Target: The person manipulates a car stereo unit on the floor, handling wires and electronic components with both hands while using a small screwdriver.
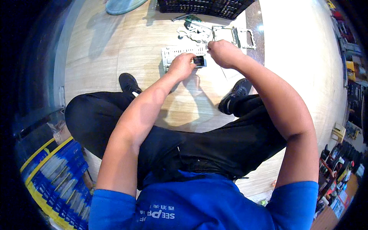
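A flat grey metal chassis panel (174, 52) with rows of small slots lies on the wooden floor in front of me. My left hand (181, 66) rests on its near edge and grips a small black block-shaped part (199, 61) at the panel's right end. My right hand (222, 52) is closed just right of that part; a thin tool seems to stick up from its fingers toward the panel, but it is too small to tell. Both forearms reach forward over my crossed legs in black trousers.
Beyond the panel lie a white cut-out plastic piece (193, 33), two silver metal frames (226, 34) (248, 38) and a green-handled tool (190, 18). A black crate (207, 7) stands at the far edge. Blue and yellow boxes (57, 180) are at lower left, shelves of goods at right.
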Action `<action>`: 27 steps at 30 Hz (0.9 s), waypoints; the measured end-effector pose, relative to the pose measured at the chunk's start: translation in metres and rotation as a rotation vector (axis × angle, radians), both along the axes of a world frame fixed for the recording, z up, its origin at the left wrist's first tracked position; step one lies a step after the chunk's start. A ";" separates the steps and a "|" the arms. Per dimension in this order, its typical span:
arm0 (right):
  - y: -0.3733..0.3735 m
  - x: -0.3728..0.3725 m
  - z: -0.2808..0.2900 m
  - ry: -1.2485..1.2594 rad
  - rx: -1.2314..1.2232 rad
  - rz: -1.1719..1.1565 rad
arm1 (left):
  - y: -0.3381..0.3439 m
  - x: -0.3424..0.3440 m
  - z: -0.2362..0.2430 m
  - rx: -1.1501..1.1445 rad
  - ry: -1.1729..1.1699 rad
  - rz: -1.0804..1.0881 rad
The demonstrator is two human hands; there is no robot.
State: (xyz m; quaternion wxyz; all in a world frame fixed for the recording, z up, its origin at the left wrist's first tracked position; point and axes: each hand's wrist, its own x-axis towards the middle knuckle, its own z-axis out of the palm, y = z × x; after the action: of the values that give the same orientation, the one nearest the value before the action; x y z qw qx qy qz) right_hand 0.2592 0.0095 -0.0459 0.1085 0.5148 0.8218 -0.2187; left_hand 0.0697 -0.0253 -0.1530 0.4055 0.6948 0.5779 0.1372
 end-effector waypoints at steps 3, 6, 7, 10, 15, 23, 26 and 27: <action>0.001 0.001 0.001 0.035 0.045 0.028 | 0.006 0.006 -0.010 0.131 0.028 0.021; 0.002 0.004 0.003 0.018 0.045 0.039 | 0.013 0.011 -0.015 0.136 -0.003 -0.009; 0.003 0.002 0.002 0.017 0.040 0.032 | 0.015 0.011 -0.016 0.139 -0.004 -0.010; 0.001 0.005 0.004 0.018 0.031 0.012 | 0.016 0.022 -0.012 0.109 0.011 -0.022; -0.002 0.004 0.015 0.039 0.009 0.010 | 0.023 0.021 -0.015 0.091 0.012 0.045; -0.001 0.012 0.004 0.072 0.063 -0.011 | 0.027 0.028 -0.009 0.027 -0.035 0.038; 0.000 0.010 0.009 0.034 0.031 0.012 | 0.024 0.030 -0.008 0.020 -0.051 0.029; 0.000 0.010 0.010 0.028 0.027 0.015 | 0.024 0.030 -0.009 0.033 -0.057 0.028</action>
State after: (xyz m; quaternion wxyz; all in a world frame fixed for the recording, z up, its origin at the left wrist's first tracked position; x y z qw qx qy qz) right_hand 0.2689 0.0090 -0.0358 0.0918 0.5070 0.8299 -0.2140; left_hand 0.1001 -0.0015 -0.1615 0.4085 0.6891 0.5733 0.1721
